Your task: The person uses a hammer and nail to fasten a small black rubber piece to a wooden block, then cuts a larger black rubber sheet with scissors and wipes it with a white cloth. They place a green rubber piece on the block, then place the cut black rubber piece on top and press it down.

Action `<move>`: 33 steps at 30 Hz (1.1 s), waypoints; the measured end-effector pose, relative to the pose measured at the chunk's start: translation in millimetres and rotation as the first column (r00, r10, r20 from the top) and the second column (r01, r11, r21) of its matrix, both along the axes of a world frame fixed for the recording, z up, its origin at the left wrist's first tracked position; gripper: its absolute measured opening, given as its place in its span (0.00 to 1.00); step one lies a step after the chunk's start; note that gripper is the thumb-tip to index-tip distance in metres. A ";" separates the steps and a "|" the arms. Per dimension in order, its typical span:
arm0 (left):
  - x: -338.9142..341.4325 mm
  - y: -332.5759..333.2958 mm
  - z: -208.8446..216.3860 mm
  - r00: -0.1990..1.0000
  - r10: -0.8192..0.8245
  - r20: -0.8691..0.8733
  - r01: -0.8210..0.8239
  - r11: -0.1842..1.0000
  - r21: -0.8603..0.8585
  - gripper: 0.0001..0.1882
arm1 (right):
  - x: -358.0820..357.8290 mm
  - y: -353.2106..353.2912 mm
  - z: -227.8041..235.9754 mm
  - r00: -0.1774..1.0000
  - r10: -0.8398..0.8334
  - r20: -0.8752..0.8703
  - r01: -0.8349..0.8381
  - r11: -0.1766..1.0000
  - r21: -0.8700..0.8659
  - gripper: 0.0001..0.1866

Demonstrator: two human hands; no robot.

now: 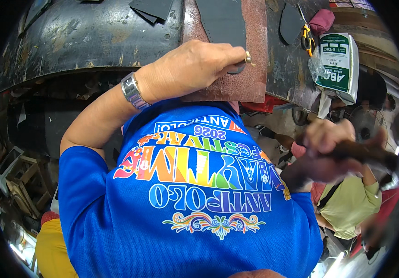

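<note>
Nearest the camera is the person's blue shirt (185,217), printed with rainbow lettering and a scroll ornament, filling the lower middle of the view. Beside it at the lower left is a patch of yellow cloth (53,250).

To the right, the right hand (322,148) is raised in front of the body and smeared by motion. It is clenched around a dark brown, elongated object (366,155) that juts out to the right; the blur hides what kind of thing it is. Behind that hand sits another person in a pale yellow-green top (350,204).

Farther out, the left arm crosses the view with a silver wristwatch (132,90) on the wrist. The left hand (190,67) rests palm down at the near edge of a reddish-brown rough sheet (255,60) lying on the black, scuffed workbench (83,37). Its fingertips press on a small dark piece (236,69) that pokes out under them, and a gold ring (248,57) shows on one finger.

Beyond the hand, a larger dark cut-out piece (222,18) lies on the same sheet. More dark scraps (150,9) lie at the far edge of the bench to the left. To the far right are yellow-handled scissors (307,37), a dark oval piece (289,23), a maroon pouch (322,21) and a green-and-white can (338,62) with crumpled clear plastic against it.
</note>
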State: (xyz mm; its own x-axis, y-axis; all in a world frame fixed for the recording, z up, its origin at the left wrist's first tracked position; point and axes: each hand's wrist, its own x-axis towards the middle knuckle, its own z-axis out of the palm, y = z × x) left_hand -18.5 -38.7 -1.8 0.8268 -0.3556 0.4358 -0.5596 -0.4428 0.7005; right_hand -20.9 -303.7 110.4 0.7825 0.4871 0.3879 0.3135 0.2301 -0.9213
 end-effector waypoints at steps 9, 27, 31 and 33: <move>10.8 1.4 -2.2 0.973 0.058 -0.225 -0.105 0.974 -0.203 0.07 | -12.9 8.4 -0.3 0.954 -0.298 -0.038 0.212 0.756 -0.620 0.26; 5.0 1.6 -2.5 0.990 0.009 -0.138 -0.031 0.987 -0.158 0.06 | -22.8 -2.2 5.4 0.924 -0.352 -0.149 0.295 0.905 -0.306 0.28; -0.2 -4.4 -1.1 0.990 0.073 -0.124 -0.089 0.988 -0.129 0.06 | -17.0 -2.7 9.0 0.965 -0.249 -0.080 0.217 0.933 -0.288 0.29; -2.5 -7.5 -0.3 0.988 0.115 -0.102 -0.126 0.986 -0.106 0.06 | -12.9 -2.3 11.4 0.979 -0.195 -0.057 0.172 0.945 -0.278 0.29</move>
State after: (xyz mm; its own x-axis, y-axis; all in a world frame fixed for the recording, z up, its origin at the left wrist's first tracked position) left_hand -21.0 -46.1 -2.2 0.9002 -0.2043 0.3846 -0.4355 -0.4191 0.7967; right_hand -33.9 -306.0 121.7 0.8920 0.4093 0.1917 0.2466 -0.0853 -0.9654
